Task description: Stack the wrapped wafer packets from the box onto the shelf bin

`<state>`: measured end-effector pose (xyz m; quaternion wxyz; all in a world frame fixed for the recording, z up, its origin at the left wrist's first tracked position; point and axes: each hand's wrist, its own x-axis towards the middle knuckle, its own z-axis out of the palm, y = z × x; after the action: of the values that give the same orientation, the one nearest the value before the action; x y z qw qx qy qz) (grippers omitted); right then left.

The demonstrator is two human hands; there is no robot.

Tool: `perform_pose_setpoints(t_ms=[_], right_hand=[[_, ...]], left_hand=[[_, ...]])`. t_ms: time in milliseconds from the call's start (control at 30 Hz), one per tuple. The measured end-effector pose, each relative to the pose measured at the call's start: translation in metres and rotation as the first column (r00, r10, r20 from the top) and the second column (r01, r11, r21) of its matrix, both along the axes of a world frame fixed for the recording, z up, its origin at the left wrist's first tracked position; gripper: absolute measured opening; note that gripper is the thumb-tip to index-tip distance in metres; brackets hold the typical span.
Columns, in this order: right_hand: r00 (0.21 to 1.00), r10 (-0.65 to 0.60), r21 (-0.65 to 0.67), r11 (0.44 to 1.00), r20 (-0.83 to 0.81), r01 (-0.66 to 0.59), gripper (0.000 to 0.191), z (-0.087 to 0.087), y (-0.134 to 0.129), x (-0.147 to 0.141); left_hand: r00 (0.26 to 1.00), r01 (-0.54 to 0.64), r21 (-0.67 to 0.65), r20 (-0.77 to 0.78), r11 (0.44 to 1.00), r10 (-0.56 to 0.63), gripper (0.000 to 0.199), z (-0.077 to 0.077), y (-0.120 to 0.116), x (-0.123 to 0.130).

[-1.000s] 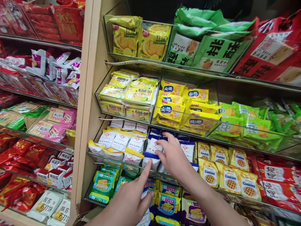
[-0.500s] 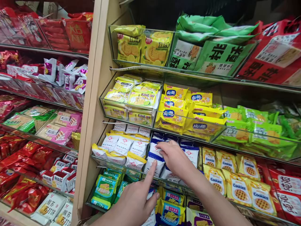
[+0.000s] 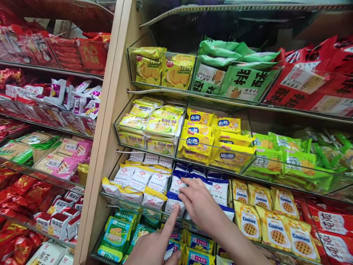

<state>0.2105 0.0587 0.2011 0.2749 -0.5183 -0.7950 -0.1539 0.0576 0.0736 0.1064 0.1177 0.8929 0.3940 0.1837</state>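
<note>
Two-handed, reaches up from the bottom edge of the frame to the blue packets (image 3: 220, 190), white with blue ends and just below the centre. Holds the right hand (image 3: 200, 200) over the left part of this batch, fingers loosely bent and partly open, with a gap between the fingertips (image 3: 184, 181); cannot tell whether pressing on the wrapping beneath. Points the left hand (image 3: 156, 243) upward from the bottom centre, index finger straight, with its tip at the front packet (image 3: 173, 200), touching or just short of it, cannot tell which. Keeps the left thumb apart from that finger; shows a bit of blue and white wrapping (image 3: 169, 250) beside it, cannot tell whether gripped, with the rest of the hand hidden or cut off. Just left of the blue packets, shows yellow-edged packets (image 3: 140, 178) in the same row; farther right, Cookies packs (image 3: 249, 222), then red packs (image 3: 335, 217) by the right edge. One row up, shows lemon packs (image 3: 162, 125), yellow packs (image 3: 196, 141) and green packs (image 3: 286, 162) from left to right. Below, at lower left, shows teal packs (image 3: 116, 233).
</note>
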Motion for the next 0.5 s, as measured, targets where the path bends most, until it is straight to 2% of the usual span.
perform_pose_setpoints(t_ms=[167,267,367,500], right_hand=[[0.998,-0.050,-0.039,0.998,-0.028,0.048,0.025,-0.005,-0.006,0.001],[0.997,-0.062,-0.026,0.998,-0.035,0.062,0.034,-0.009,-0.012,0.003],[0.997,-0.074,0.049,0.996,-0.005,0.074,0.044,-0.015,-0.019,0.002],[0.994,-0.072,0.241,0.969,0.076,0.052,0.035,-0.031,-0.030,0.004]], left_hand=[[0.998,0.027,0.029,0.057,0.999,-0.029,0.081,0.002,0.001,-0.002],[0.996,0.050,0.022,0.066,0.999,-0.051,0.080,-0.004,0.002,-0.003],[0.993,0.052,0.060,0.103,0.997,-0.058,0.080,-0.012,0.003,-0.002],[0.988,0.054,0.073,0.137,0.996,-0.064,0.080,-0.018,0.005,-0.004]])
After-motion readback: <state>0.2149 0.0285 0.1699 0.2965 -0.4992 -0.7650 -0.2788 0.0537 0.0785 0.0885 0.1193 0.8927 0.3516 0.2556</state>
